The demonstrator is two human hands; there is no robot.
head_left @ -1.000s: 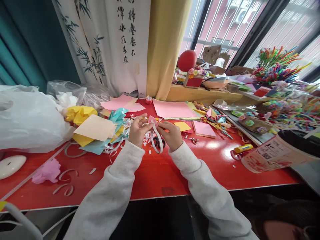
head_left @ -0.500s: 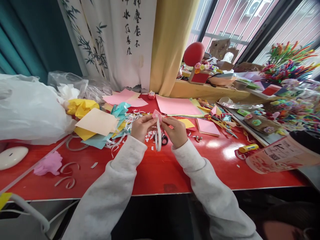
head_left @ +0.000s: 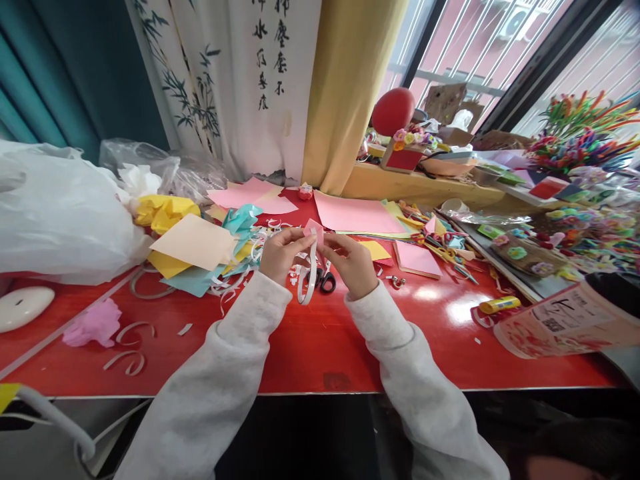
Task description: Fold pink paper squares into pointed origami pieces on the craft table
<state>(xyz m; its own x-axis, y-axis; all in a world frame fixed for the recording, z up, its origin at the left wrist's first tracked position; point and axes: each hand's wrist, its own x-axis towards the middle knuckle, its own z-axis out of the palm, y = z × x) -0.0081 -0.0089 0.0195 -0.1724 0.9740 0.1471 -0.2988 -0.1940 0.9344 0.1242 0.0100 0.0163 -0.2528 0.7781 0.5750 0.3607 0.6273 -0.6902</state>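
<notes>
Between my two hands, above the red table, is a small folded piece of pink paper (head_left: 313, 228). My left hand (head_left: 280, 257) pinches its left side with thumb and fingers. On the opposite side, the closed fingers of my right hand (head_left: 354, 263) hold the same paper. A narrow white strip (head_left: 312, 277) runs down from the paper and curls into a loop below my fingers; which fingers hold its upper end is hard to make out. Black-handled scissors (head_left: 328, 283) lie on the table just behind the strip, partly hidden by it and by my right hand.
White paper scraps (head_left: 230, 288) and coloured sheets (head_left: 195, 245) lie left of my hands, near a white plastic bag (head_left: 65, 213). A pink sheet (head_left: 355, 213) lies behind; a pink paper stack (head_left: 418, 257) and a large cup (head_left: 560, 320) are to the right.
The white strip's hanging loop has swung left and opened wider. Both hands keep hold of the pink paper in nearly the same place. The camera view has shifted slightly.
</notes>
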